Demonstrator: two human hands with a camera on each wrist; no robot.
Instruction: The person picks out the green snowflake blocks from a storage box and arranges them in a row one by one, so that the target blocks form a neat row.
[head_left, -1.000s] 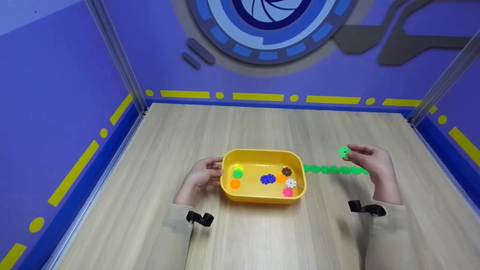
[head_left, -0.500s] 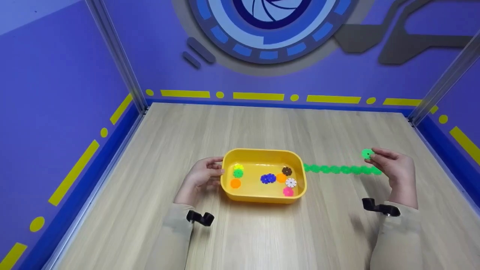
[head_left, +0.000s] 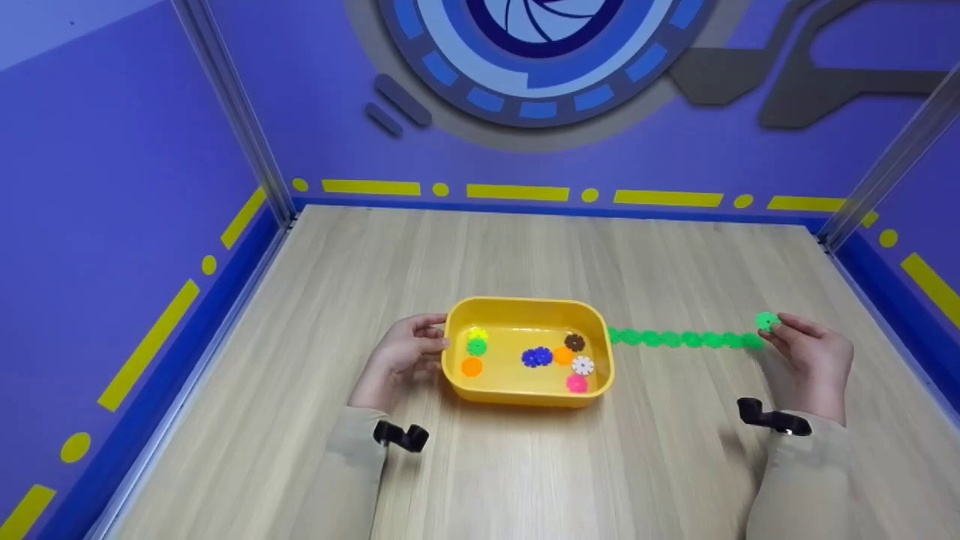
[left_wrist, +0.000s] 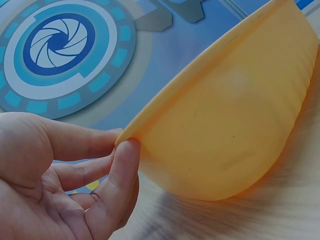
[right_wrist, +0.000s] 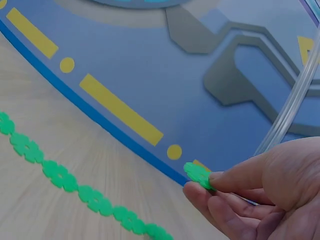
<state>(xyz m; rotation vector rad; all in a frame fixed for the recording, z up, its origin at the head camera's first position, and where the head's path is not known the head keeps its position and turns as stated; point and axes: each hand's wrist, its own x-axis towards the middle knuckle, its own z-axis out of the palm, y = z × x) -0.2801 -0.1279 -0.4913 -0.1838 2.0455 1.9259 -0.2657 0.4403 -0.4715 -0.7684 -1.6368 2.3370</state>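
Note:
My left hand (head_left: 405,349) pinches the left rim of a yellow plastic tub (head_left: 525,396), thumb on one side and fingers on the other in the left wrist view. Inside the tub lie several small notched discs, among them a green disc (head_left: 477,346), a white disc (head_left: 583,365) and a pink disc (head_left: 577,383). My right hand (head_left: 817,364) holds a green notched disc (right_wrist: 198,174) between thumb and fingers. That disc is above the right end of a row of green discs (head_left: 673,340), which lies on the table and runs right from the tub.
The wooden table (head_left: 555,472) has a blue wall (head_left: 525,165) with yellow marks at its back. Blue panels also stand at both sides. Dark brackets sit at both wrists, the left bracket (head_left: 401,435) and the right bracket (head_left: 774,417).
My right hand has moved right with the green disc, then slightly lower, to the far end of the green row. The left hand and the tub have stayed put.

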